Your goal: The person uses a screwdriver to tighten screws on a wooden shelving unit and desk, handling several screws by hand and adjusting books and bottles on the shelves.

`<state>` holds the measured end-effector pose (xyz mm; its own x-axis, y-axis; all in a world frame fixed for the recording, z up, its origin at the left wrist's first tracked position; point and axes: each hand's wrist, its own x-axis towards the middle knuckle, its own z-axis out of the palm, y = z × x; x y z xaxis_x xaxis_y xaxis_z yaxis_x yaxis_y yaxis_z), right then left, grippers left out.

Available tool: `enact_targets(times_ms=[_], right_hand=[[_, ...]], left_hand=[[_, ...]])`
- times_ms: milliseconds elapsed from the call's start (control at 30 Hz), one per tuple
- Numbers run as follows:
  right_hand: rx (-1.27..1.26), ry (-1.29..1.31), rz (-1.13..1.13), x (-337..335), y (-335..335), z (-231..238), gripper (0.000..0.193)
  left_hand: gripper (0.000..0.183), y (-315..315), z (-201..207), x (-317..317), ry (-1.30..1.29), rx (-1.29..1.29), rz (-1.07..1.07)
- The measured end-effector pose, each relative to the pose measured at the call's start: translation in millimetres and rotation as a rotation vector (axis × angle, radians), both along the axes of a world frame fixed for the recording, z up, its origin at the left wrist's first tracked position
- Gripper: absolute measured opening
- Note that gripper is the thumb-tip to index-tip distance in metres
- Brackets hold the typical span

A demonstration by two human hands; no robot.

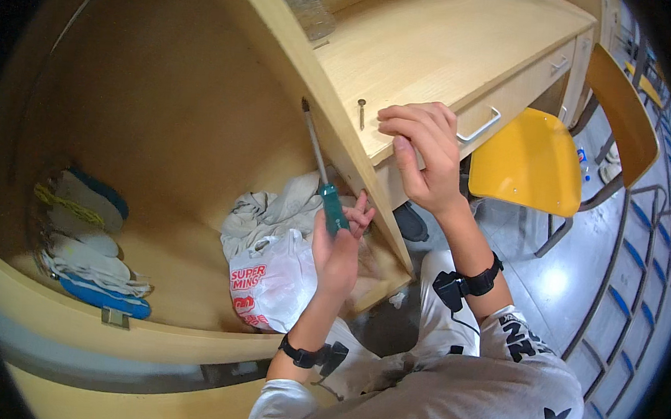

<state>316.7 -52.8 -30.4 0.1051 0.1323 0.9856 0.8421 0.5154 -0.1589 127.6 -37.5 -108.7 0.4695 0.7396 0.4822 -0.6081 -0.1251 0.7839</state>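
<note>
My left hand (pixel 337 252) is wrapped round the green handle of a screwdriver (pixel 331 208) inside an open cabinet. Its metal shaft slants up and away, and the dark tip meets or lies close to the inner face of the wooden side panel (pixel 333 117). Whether the tip sits in a screw head cannot be made out. Some fingers of that hand stretch toward the panel. On the other side of the panel, my right hand (pixel 425 150) hovers at the desk corner, fingers loosely bent, thumb apart, nothing visible in it. A screw (pixel 362 115) is on the desk top, left of its fingertips.
A white plastic bag (pixel 274 279) and crumpled grey cloth (pixel 270 209) lie in the cabinet below my left hand. Several shoes or slippers (pixel 99 241) line its left side. A wooden desk (pixel 454 32) with drawers adjoins the panel. A yellow chair (pixel 526 163) stands at right.
</note>
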Motion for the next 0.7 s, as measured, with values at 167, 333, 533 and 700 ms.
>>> enact_targets(times_ms=[167,333,533,700], right_hand=[[-0.105,0.014,-0.064,2,-10,11,0.028],[-0.337,-0.328,0.063,26,-9,50,0.039],[-0.473,-0.483,0.34,37,-13,45,0.033],[-0.15,-0.119,0.378,41,-18,10,0.029]], left_hand=[[0.05,-10,7,1,0.014,-0.081,0.023],[0.048,-12,18,-1,-0.011,-0.051,0.037],[0.044,-4,13,-11,-0.08,-0.035,0.086],[0.038,-4,6,-15,-0.164,-0.116,0.039]])
